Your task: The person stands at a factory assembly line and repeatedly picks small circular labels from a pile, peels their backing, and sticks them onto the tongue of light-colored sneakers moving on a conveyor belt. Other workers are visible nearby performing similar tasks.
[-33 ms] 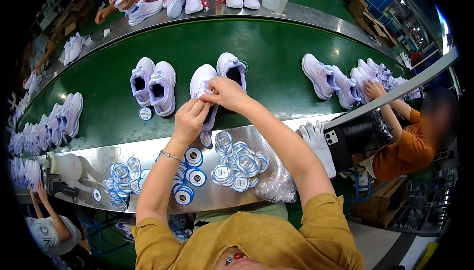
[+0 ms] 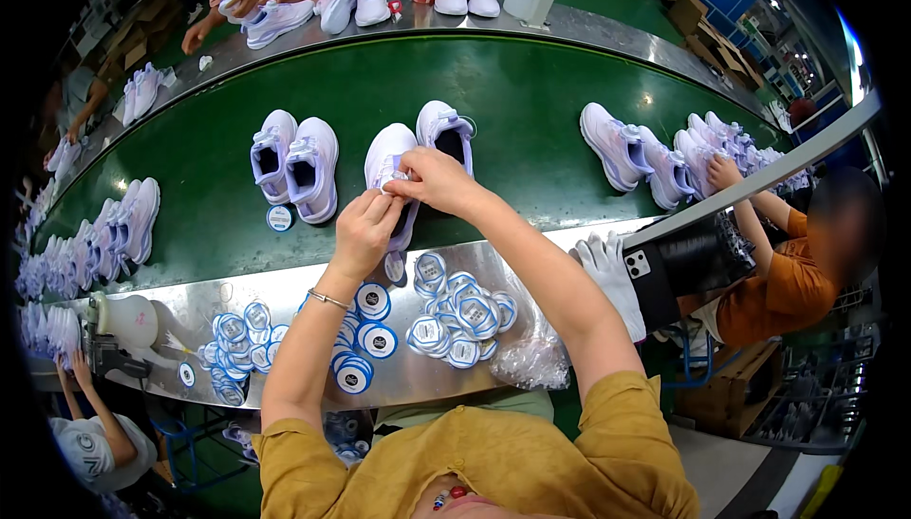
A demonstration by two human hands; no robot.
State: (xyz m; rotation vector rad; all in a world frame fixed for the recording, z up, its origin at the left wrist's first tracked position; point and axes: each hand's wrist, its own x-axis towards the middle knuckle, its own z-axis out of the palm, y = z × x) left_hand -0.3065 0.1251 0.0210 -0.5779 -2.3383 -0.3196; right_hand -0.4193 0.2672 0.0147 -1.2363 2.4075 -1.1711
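My left hand [image 2: 365, 234] and my right hand [image 2: 435, 180] meet over the tongue of a white and lilac sneaker [image 2: 387, 151]. Fingertips of both are pinched close together there; whatever lies between them is too small and covered to make out. Just right of this sneaker stands its like, a second sneaker [image 2: 444, 130], with a thin loop at its collar. A round tag [image 2: 395, 268] lies below the heel of the worked sneaker. To the left, a pair of matching sneakers [image 2: 296, 166] has a round blue-edged tag [image 2: 279, 218] at its heel.
Piles of round tags [image 2: 460, 320] cover parts of the metal ledge [image 2: 493, 377], beside crumpled clear plastic [image 2: 531, 353]. Gloves [image 2: 607, 277] and a phone [image 2: 638, 263] lie right. Sneaker rows [image 2: 104, 234] line the green belt [image 2: 531, 83]. A slanting grey bar [image 2: 759, 177] crosses at right; co-workers sit around.
My hands and the sneakers before me look unmoved. On the right, a co-worker's hand has shifted slightly to the right at the sneakers.
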